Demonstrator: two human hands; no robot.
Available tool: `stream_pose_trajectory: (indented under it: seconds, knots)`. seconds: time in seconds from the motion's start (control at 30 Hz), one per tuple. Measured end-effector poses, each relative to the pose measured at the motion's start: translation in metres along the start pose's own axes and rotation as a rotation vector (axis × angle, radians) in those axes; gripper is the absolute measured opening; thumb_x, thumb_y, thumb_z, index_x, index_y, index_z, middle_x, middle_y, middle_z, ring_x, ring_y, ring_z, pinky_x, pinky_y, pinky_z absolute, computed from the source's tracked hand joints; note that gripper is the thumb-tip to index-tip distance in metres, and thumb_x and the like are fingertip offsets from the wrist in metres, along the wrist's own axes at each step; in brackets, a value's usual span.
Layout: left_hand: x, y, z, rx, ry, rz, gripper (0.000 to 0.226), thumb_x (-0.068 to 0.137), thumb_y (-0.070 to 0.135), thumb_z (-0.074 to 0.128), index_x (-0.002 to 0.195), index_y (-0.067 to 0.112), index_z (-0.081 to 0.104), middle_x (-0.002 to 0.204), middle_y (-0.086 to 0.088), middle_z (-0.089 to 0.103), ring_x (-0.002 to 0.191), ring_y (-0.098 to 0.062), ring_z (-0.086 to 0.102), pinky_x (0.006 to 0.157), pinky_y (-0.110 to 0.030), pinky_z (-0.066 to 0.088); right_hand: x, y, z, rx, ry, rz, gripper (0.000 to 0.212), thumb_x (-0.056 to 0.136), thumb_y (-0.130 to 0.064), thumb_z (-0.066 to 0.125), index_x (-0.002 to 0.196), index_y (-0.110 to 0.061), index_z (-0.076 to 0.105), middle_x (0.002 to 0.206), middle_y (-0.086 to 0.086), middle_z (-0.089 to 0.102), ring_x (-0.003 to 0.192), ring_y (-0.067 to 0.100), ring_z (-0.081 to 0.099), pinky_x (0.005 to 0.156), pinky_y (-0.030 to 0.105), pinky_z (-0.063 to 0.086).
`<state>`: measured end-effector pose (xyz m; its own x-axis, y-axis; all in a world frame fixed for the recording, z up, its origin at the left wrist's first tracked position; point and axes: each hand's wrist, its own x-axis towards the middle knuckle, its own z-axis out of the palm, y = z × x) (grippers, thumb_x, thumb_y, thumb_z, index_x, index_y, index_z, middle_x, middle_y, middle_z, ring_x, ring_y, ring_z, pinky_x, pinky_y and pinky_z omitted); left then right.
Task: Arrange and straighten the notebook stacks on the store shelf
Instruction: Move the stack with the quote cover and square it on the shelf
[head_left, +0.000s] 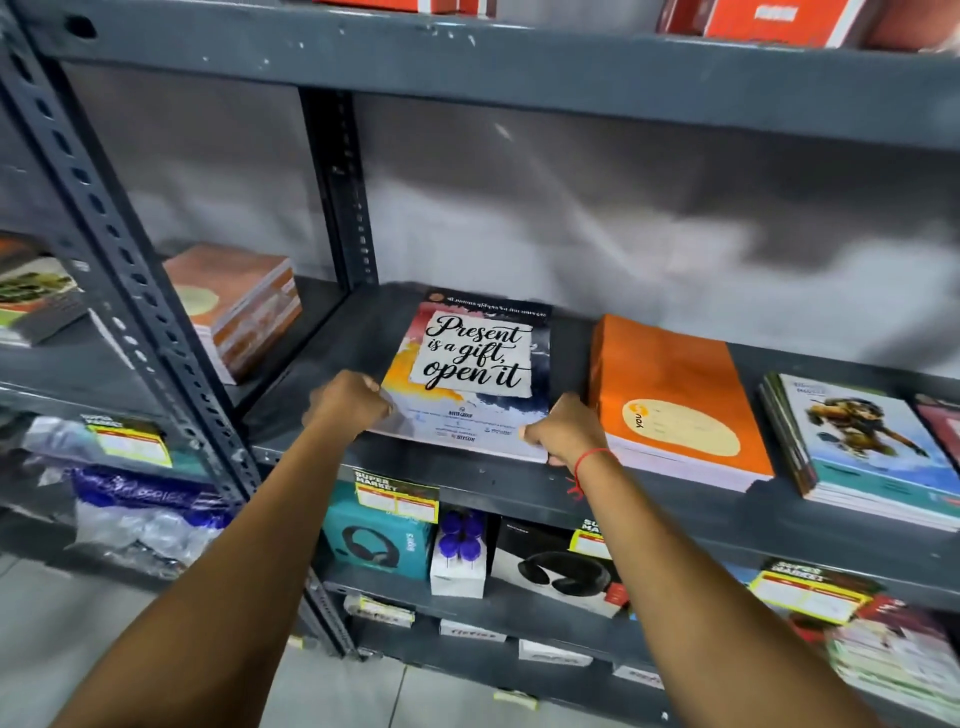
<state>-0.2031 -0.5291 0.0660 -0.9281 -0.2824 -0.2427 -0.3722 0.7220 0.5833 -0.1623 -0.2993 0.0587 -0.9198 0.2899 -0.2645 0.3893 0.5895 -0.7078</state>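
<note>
A small stack of notebooks with "Present is a gift, open it" on the top cover (475, 371) lies flat on the grey metal shelf (488, 480). My left hand (349, 402) grips its near left corner. My right hand (563, 431), with a red thread on the wrist, grips its near right corner. Just right of it sits a thicker orange notebook stack (675, 400), almost touching my right hand. Further right lies a stack with a blue illustrated cover (872, 447), slightly fanned.
An upright shelf post (340, 187) stands behind the stack's left. Beyond the slotted post (130, 270), the left bay holds an orange-brown notebook stack (239, 306). Below are headphone boxes (376, 535) and yellow price tags (397, 499). Red boxes (769, 21) sit above.
</note>
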Motion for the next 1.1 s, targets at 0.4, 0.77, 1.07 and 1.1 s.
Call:
stream_pose_trajectory:
  seconds: [0.4,0.77,1.07,1.1]
  knots:
    - [-0.061,0.109,0.047,-0.116,0.077,0.327,0.018,0.074,0.032,0.062,0.083,0.018,0.066,0.108,-0.018,0.068,0.106,-0.035,0.058,0.095,-0.041,0.047,-0.024,0.04,-0.081,-0.013,0.325,-0.109,0.023,0.08,-0.005,0.053,0.102,-0.006,0.055,0.108,0.018,0.067,0.098,0.034,0.063,0.076,0.032,0.047]
    - [-0.24,0.292,0.232,-0.241,-0.337,0.739,0.044,0.068,0.035,0.053,0.081,-0.004,0.068,0.091,-0.033,0.066,0.078,-0.035,0.062,0.056,-0.029,0.034,-0.029,0.229,-0.281,-0.123,0.494,0.057,0.027,0.081,-0.009,0.056,0.105,0.0,0.063,0.113,0.021,0.066,0.107,0.034,0.062,0.08,0.031,0.046]
    - [-0.339,0.355,0.387,-0.205,-0.701,0.472,0.019,0.082,0.018,0.062,0.079,0.0,0.064,0.08,-0.021,0.057,0.089,-0.038,0.063,0.064,-0.032,0.038,-0.026,0.382,-0.385,-0.212,0.37,0.333,0.038,0.088,-0.023,0.05,0.114,0.004,0.054,0.126,0.028,0.054,0.115,0.041,0.052,0.088,0.04,0.042]
    - [-0.344,0.358,0.396,-0.167,-0.706,0.457,0.02,0.082,0.021,0.062,0.08,0.001,0.065,0.083,-0.02,0.063,0.088,-0.034,0.064,0.064,-0.032,0.042,-0.025,0.395,-0.391,-0.249,0.351,0.366,0.042,0.09,-0.023,0.045,0.122,0.004,0.05,0.132,0.027,0.05,0.12,0.041,0.048,0.094,0.042,0.041]
